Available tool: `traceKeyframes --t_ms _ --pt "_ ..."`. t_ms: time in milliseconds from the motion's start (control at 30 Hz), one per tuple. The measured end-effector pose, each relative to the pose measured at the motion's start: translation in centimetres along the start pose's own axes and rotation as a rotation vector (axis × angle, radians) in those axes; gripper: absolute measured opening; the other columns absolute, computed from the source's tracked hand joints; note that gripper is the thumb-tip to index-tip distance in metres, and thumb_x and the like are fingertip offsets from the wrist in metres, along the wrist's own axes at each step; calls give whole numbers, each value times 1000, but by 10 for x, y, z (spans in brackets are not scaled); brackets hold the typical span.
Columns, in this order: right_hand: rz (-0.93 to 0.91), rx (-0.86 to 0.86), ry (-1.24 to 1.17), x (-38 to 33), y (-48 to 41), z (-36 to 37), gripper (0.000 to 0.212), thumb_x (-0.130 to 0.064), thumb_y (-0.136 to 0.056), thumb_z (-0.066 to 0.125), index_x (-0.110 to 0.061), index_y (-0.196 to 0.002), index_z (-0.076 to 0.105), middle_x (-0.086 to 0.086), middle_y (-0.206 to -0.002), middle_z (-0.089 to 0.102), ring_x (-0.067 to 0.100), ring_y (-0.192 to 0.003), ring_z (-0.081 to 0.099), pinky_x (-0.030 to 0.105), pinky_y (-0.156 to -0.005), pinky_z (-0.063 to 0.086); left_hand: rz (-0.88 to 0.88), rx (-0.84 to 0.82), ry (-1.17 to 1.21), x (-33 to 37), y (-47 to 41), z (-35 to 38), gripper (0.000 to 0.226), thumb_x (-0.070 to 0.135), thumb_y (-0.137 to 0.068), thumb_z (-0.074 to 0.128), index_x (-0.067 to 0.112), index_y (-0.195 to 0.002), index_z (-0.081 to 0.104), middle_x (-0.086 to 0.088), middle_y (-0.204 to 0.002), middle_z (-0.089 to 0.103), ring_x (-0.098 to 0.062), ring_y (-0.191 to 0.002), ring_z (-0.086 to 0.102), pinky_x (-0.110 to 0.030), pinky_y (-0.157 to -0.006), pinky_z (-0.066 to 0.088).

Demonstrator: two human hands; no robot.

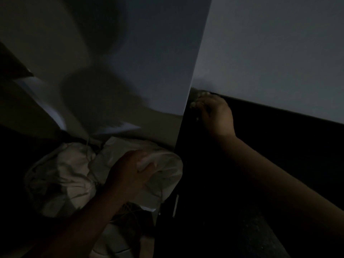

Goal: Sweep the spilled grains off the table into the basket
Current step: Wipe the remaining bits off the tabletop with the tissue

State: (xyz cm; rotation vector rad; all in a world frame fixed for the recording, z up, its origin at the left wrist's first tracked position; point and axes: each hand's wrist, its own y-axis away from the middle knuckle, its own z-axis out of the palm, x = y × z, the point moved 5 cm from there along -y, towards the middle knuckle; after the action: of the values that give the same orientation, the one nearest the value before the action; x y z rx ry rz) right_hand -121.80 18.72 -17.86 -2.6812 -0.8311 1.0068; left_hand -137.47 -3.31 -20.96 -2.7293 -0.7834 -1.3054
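2 hands | left hand (130,170) lower centre, clenched on rim of 1 crumpled white plastic-lined basket (61,175) | right hand (214,112) centre right, curled, grip cannot be told | 1 pale grain cluster (197,99) at fingertips, dark table (279,146)

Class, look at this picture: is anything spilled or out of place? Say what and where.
Yes: pale grains lie loose at the far corner of the dark table, by the right hand, not in the white plastic bag that the left hand grips.
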Motion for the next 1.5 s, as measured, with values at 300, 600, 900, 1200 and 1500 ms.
traceKeyframes --t_ms 300,600,900,1200,1500 --pt "97 -24 -239 -31 50 -22 27 -3 -86 61 -15 -107 72 2 -96 65 18 -87 64 29 -74 55 -26 -36 -12 -2 7 3 32 37 -82 69 18 -107 64 0 -108 62 -20 -100 59 -31 -85 47" --pt "14 -17 17 -19 48 -13 29 -28 -94 51 -13 -105 73 9 -111 64 27 -102 57 23 -90 37 -69 -27 7 -8 15 -10 11 40 -78 61 39 -88 56 -1 -106 64 -23 -97 61 -42 -86 50" --pt "-14 -126 12 -65 138 -16 19 -25 -85 64 -18 -100 73 3 -98 60 21 -89 55 26 -75 45 -34 -27 -27 -15 35 -17 26 20 -85 68 10 -109 65 -5 -110 62 -19 -95 59 -26 -81 44" --pt "292 121 -25 -19 72 -23 14 -21 -89 66 -10 -96 70 10 -98 60 26 -86 62 39 -71 56 17 55 -52 -21 51 -24 18 19 -86 67 10 -101 66 5 -98 56 -7 -91 50 -3 -66 31" --pt "63 -178 35 -90 220 -33 14 -19 -84 69 -20 -98 68 -4 -97 56 17 -85 55 26 -70 46 1 23 -14 -28 83 -26 20 15 -86 66 6 -105 66 0 -99 60 -15 -88 56 -4 -64 36"
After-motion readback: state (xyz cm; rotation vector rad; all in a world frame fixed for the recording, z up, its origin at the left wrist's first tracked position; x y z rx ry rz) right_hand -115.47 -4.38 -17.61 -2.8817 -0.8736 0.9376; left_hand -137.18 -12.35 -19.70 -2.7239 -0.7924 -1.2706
